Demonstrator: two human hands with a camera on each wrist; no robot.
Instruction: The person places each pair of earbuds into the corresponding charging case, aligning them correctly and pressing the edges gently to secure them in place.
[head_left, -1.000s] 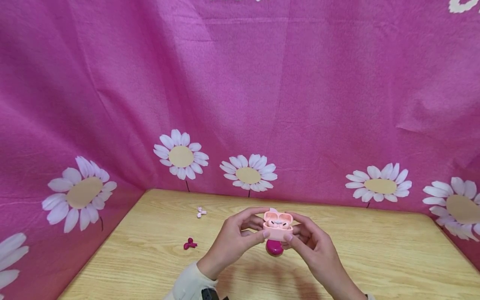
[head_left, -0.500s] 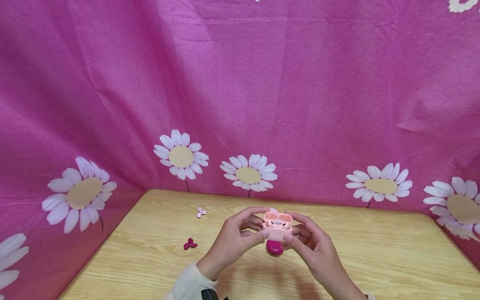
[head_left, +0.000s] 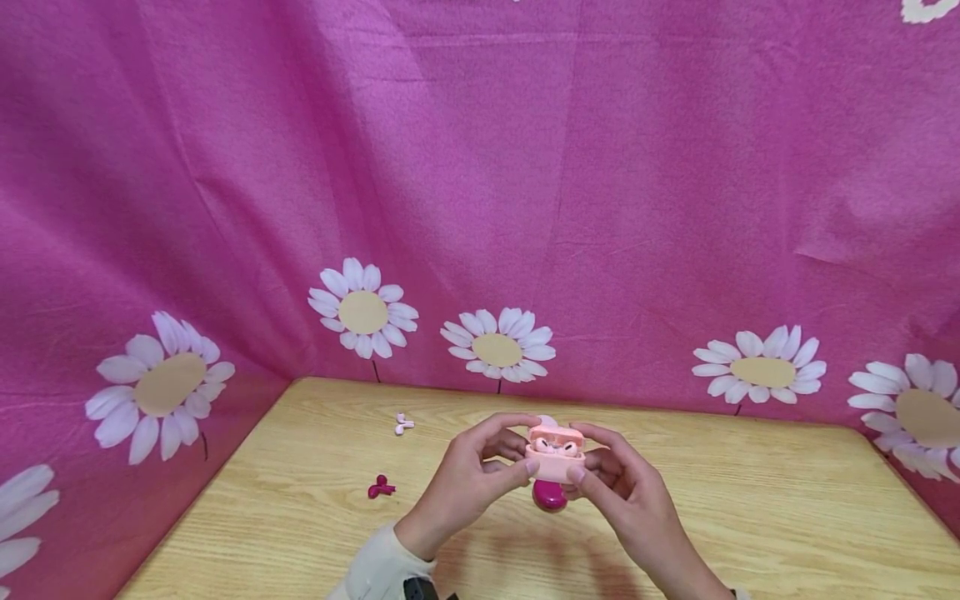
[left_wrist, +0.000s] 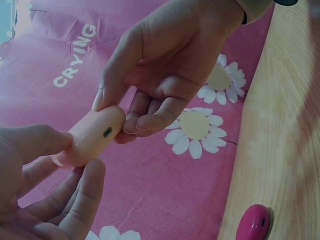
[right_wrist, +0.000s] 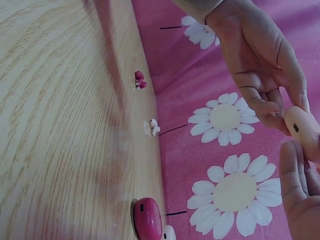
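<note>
Both hands hold a pale pink earbud case (head_left: pixel 555 458) a little above the wooden table (head_left: pixel 750 508). My left hand (head_left: pixel 525 446) pinches its left end between thumb and forefinger. At the other end my right hand (head_left: pixel 580 452) grips it the same way. The hinged lid leans low over the earbuds inside and leaves a narrow gap. In the left wrist view the case (left_wrist: pixel 92 137) shows its rounded underside with a small dark port. Seen from the right wrist, the case (right_wrist: pixel 302 127) sits between the two hands.
A magenta case (head_left: pixel 549 496) lies shut on the table right under the hands. A magenta earbud pair (head_left: pixel 380 488) and a pale pink pair (head_left: pixel 402 424) lie loose to the left. Pink daisy-print cloth (head_left: pixel 480 208) walls the table's back and sides.
The case's lid has swung down from wide open to nearly shut over the earbuds. Both hands keep their place and their hold.
</note>
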